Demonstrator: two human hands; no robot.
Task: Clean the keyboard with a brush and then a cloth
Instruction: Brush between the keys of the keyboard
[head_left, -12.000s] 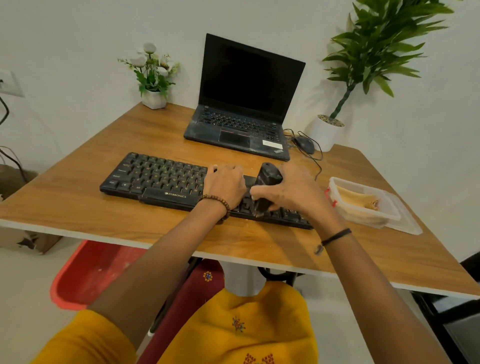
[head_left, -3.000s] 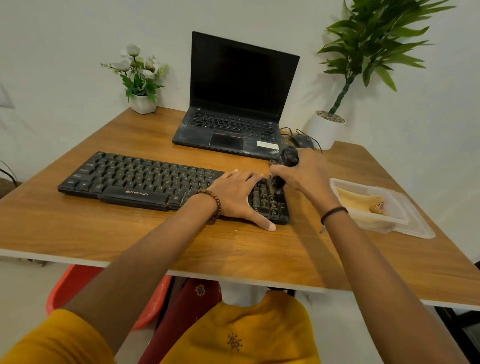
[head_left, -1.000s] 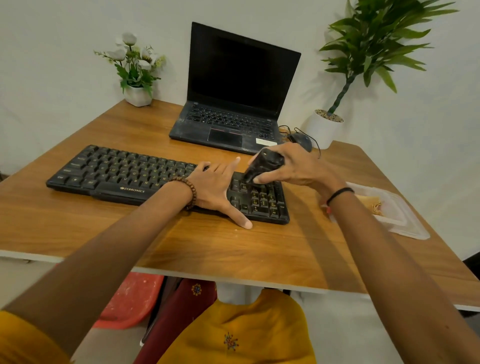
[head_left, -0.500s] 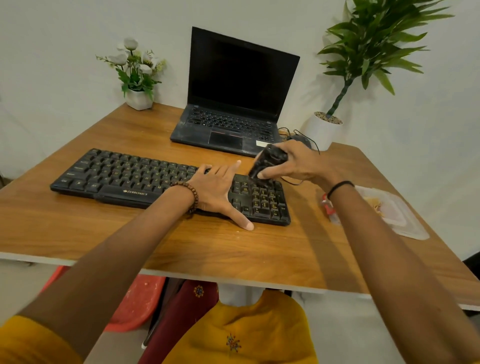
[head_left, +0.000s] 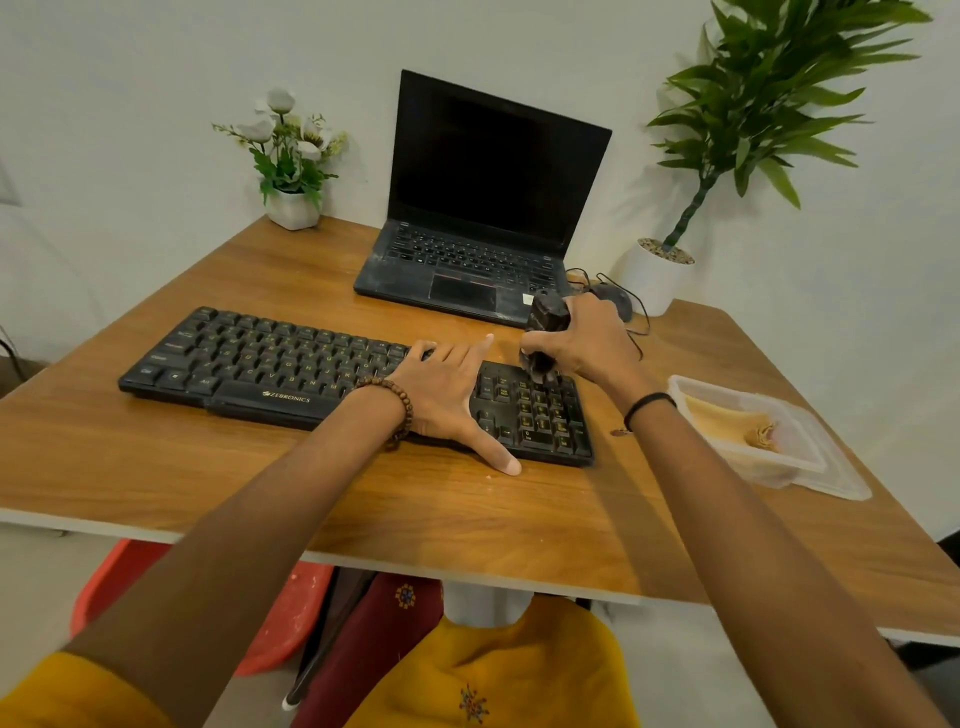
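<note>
- right hand wraps the brush, bristles on the keyboard numpad right under it
- keyboard runs long leftward from there; flat left hand pins it

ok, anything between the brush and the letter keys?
Yes: the left hand lies flat on the keyboard, just left of the brush held by the right hand, covering keys between numpad and letter block.

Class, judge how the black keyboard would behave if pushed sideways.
The keyboard probably slides rather than tips: it lies low and flat on the smooth table. It looks light, perhaps why the left hand presses on it.
</note>
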